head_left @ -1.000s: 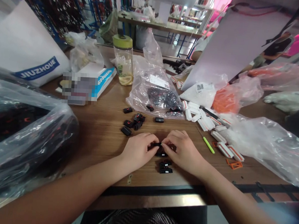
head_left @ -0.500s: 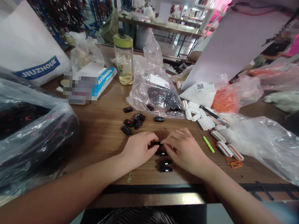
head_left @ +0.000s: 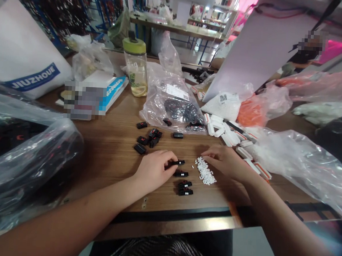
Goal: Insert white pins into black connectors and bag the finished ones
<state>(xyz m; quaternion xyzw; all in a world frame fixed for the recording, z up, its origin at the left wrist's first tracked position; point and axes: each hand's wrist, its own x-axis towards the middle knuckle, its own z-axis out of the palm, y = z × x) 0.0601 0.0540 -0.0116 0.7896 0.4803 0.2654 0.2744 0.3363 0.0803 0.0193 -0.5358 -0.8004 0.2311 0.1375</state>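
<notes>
My left hand (head_left: 154,167) pinches a small black connector housing (head_left: 181,162) by its left end; one white dot shows on its near side. Below it on the wood lie several like housings, among them one black connector (head_left: 181,174) with two white dots. My right hand (head_left: 225,161) is at the upper edge of a pile of tiny white plugs (head_left: 205,172). Its thumb and fingertips are drawn together there, and whatever is between them is too small to make out. One loose white plug (head_left: 192,167) lies left of the pile.
More black housings (head_left: 153,134) lie beyond my left hand, before a clear bag (head_left: 172,93) of black parts. White-and-orange pieces (head_left: 230,137) and a plastic bag (head_left: 290,157) are at the right. A bottle (head_left: 136,69) stands behind; a large open bag (head_left: 29,147) fills the left.
My right hand has moved right, away from the connector housing, to the white plugs, uncovering the pile. My left hand still holds the housing, whose white dot now shows. The view has shifted slightly.
</notes>
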